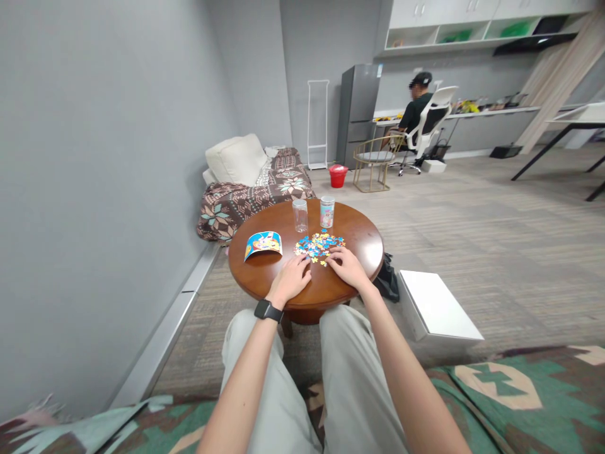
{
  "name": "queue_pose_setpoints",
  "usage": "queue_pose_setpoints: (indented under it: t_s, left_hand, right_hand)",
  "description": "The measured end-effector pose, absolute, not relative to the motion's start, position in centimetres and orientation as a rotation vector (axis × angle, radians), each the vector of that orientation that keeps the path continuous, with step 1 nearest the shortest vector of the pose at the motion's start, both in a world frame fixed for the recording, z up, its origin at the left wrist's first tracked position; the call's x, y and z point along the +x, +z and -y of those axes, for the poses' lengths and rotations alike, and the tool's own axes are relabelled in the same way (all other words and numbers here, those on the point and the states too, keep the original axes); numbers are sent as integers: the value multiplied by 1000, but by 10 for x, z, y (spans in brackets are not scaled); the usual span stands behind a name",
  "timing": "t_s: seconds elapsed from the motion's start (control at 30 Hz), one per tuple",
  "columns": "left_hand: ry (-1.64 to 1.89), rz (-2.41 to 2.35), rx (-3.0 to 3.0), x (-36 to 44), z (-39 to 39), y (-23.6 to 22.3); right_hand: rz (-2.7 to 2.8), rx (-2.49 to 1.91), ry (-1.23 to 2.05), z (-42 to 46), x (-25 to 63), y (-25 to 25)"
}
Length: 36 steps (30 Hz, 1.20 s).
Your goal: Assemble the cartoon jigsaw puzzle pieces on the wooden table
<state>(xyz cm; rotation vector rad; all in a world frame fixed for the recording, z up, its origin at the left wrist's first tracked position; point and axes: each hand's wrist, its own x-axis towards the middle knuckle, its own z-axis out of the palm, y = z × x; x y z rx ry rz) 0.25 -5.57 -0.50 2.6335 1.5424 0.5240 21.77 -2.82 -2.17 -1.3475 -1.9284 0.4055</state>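
A heap of small jigsaw puzzle pieces (317,244), mostly blue, yellow and pink, lies spread on the round brown table (255,280). My left hand (290,279) rests at the near left edge of the heap, its fingers bent and its thumb apart. At the near right edge, the fingertips of my right hand (347,266) touch the outer pieces, fingers loosely spread. I see no piece clearly held in either hand. Left of the heap stands a curled picture sheet (263,244). Behind it are a clear jar (300,216) and a jar with a printed label (327,212).
A white box (439,302) and a black bag (388,280) are on the floor to the right. Beyond the table are a draped sofa (255,183), a red bin (337,176) and a gold-framed chair (373,161). A person (416,110) sits at the far counter.
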Motion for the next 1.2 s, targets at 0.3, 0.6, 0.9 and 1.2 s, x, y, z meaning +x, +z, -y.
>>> queue_pose_setpoints:
  t_s: [0.3, 0.6, 0.9, 1.2]
  left_hand:
    - [510, -1417, 2667, 1, 53, -6]
    - [559, -1352, 2685, 1, 52, -7]
    - [570, -1459, 2648, 2, 54, -8]
    - [562, -1511, 2605, 2, 54, -9]
  right_hand:
    - [2011, -1345, 355, 28, 218, -23]
    - [2069, -1220, 280, 24, 221, -30]
    - [2078, -1281, 243, 22, 221, -31]
    - [1965, -1395, 215, 19, 219, -36]
